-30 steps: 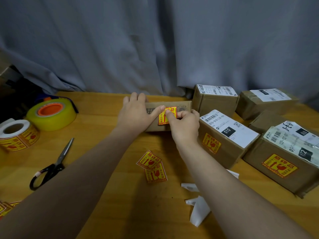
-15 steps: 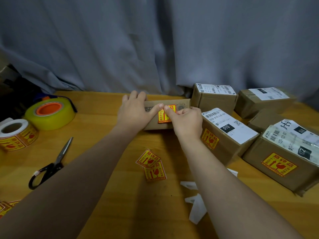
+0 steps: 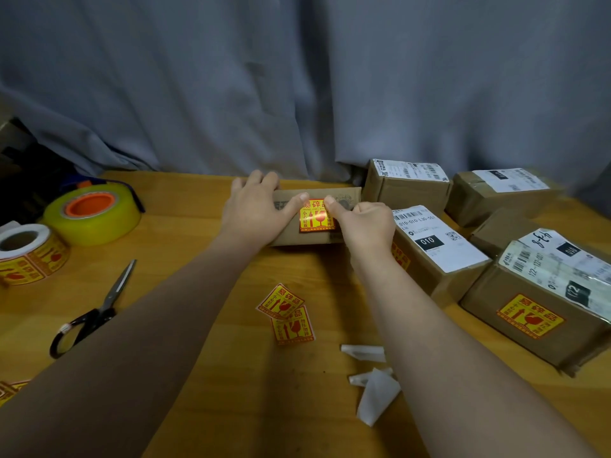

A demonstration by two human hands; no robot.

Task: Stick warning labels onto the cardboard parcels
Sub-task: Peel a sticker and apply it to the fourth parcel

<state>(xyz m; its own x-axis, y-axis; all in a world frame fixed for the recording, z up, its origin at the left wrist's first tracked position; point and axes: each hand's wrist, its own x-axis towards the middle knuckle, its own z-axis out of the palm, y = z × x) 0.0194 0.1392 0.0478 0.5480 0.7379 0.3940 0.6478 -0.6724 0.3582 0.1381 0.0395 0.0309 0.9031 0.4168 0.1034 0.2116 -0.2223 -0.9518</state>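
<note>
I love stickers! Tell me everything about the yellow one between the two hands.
The warning label is a square yellow sticker, paper by its look, with a red border, red characters, an arrow and a glass symbol. It lies flat and upright on the facing side of a long cardboard parcel on the wooden table. Thumbs of the left hand and right hand press its top corners.

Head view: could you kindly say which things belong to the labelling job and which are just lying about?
Job: left hand, right hand, warning label, flat parcel, other parcels, label roll, loose labels.
Lying about: scissors, tape roll, backing scraps.
</note>
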